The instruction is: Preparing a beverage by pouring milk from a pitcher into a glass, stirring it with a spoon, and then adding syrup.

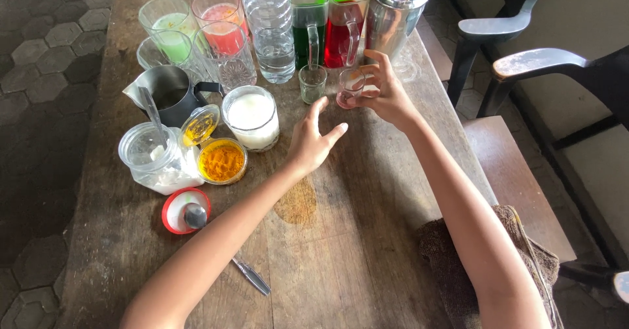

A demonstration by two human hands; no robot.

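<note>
A: Right hand point(386, 93) is up at the back of the wooden table point(341, 237), fingers curled round a small shot glass point(350, 88) with a pinkish tint, thumb and fingertips pinching its sides.

B: And it sits tilted, just in front of the red pitcher point(342, 31) and the steel shaker point(393, 15). Whether its base touches the wood, I cannot quite tell from here.

A: Left hand point(313, 142) now: fingers spread apart, gripping nothing, palm down just above the table, I'd say.

B: It's near the second shot glass point(312, 83), the greenish one standing upright before the green pitcher point(308, 28). Not touching it.

A: To the left of that hand, a glass of white liquid point(251, 116), then an open tub of yellow powder point(223, 161) with its lid point(200, 126) propped beside it.

B: Further left, a clear jar of white powder point(157, 159) with a spoon in it, and a dark metal jug point(171, 93) behind.

A: Back row: a tumbler of pale green drink point(171, 31), one of red point(223, 28), a clear water bottle point(268, 28).

B: And a brown towel point(458, 263) at the table's right edge, under the right forearm.
</note>
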